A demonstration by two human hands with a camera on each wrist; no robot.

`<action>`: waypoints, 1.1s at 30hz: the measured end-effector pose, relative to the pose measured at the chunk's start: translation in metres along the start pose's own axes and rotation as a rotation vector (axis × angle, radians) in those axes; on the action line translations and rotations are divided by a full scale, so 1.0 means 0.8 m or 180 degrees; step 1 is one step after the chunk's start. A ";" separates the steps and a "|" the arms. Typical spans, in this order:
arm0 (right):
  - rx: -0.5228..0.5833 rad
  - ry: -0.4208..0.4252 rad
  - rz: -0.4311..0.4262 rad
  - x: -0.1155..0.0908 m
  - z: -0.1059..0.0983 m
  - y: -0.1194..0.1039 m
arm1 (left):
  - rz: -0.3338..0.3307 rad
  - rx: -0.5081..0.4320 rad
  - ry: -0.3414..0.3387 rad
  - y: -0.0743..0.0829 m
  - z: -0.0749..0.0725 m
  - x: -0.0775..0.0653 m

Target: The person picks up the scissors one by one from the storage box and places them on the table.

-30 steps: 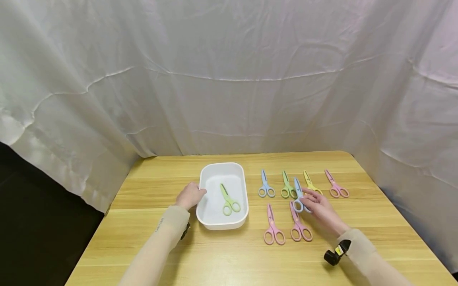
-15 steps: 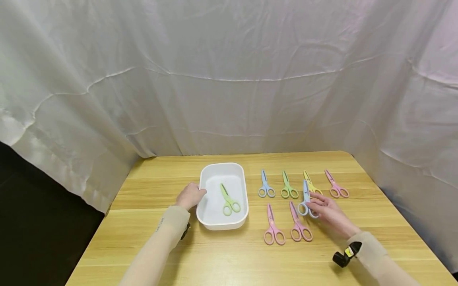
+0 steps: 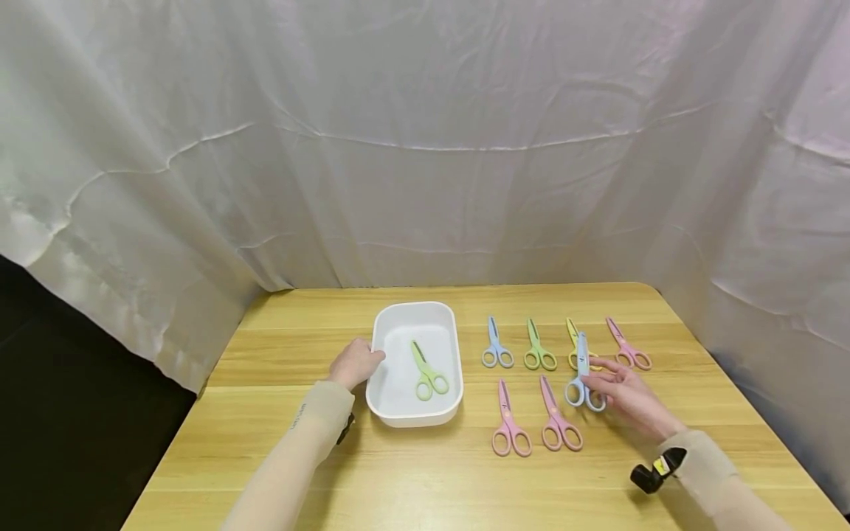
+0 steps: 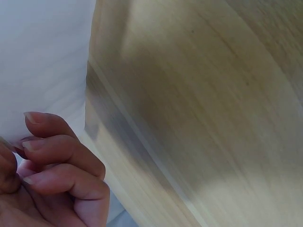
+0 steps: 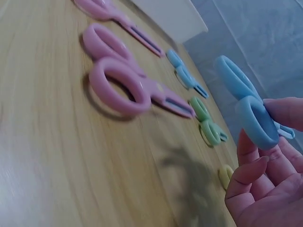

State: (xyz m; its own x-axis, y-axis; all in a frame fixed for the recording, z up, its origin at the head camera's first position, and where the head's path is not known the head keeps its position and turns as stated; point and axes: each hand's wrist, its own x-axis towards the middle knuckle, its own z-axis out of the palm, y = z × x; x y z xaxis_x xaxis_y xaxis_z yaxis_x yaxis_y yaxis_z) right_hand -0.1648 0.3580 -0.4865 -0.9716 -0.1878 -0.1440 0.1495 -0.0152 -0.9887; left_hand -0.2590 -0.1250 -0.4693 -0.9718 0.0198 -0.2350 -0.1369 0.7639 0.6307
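My right hand (image 3: 629, 397) pinches a pair of light-blue scissors (image 3: 582, 363) between thumb and fingers, blades pointing away from me. In the right wrist view the blue handle loops (image 5: 258, 124) are held above the table, their shadow below. My left hand (image 3: 354, 364) grips the left rim of a white plastic tray (image 3: 415, 422); curled fingers (image 4: 61, 149) show against its wall in the left wrist view. Inside the tray lie light-green scissors (image 3: 429, 375). Yellow scissors (image 3: 572, 332) lie just beyond the held pair, which partly hides them.
Blue scissors (image 3: 494, 345), green scissors (image 3: 536, 345) and pink scissors (image 3: 626, 344) share the back row with the yellow pair. Two more pink pairs, the left pink scissors (image 3: 508, 422) and right pink scissors (image 3: 555, 417), lie nearer. A pale curtain (image 3: 425, 184) hangs behind the wooden table (image 3: 425, 479).
My right hand has carried the blue scissors rightward, from over the green scissors and the right front pink pair to near the yellow scissors. My left hand stays on the tray.
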 end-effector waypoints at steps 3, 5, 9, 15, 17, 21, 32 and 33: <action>-0.0215 0.0064 0.0002 -0.001 -0.008 -0.002 | 0.0002 0.0048 0.0008 0.000 0.000 0.000; -0.0403 0.0106 0.0002 -0.001 -0.012 -0.004 | 0.0004 0.0055 0.0010 0.000 -0.001 0.000; -0.0820 0.0222 0.0055 -0.001 -0.021 -0.006 | 0.0024 0.0025 0.0005 0.000 -0.001 0.000; -0.1282 0.0264 0.0120 -0.002 -0.032 -0.008 | 0.0033 0.0050 0.0003 -0.001 0.000 0.001; -0.1350 0.0235 0.0151 -0.002 -0.035 -0.008 | 0.0031 0.0050 0.0004 0.000 0.000 0.000; -0.1509 0.0079 0.0185 -0.002 -0.042 -0.008 | 0.0011 0.0023 0.0006 0.001 -0.001 -0.002; -0.1773 -0.0504 0.0419 -0.002 -0.051 -0.002 | 0.0021 0.0080 0.0027 0.002 0.000 -0.004; -0.1785 -0.0500 0.0436 -0.002 -0.051 -0.001 | 0.0015 0.0083 0.0030 0.002 0.000 -0.004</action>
State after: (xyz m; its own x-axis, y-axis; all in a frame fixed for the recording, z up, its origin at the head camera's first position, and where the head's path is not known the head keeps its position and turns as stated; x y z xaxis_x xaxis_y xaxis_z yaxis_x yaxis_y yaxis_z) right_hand -0.1710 0.3987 -0.4870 -0.9052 -0.2950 -0.3059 0.1103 0.5321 -0.8395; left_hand -0.2564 -0.1236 -0.4675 -0.9742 0.0176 -0.2250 -0.1273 0.7804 0.6122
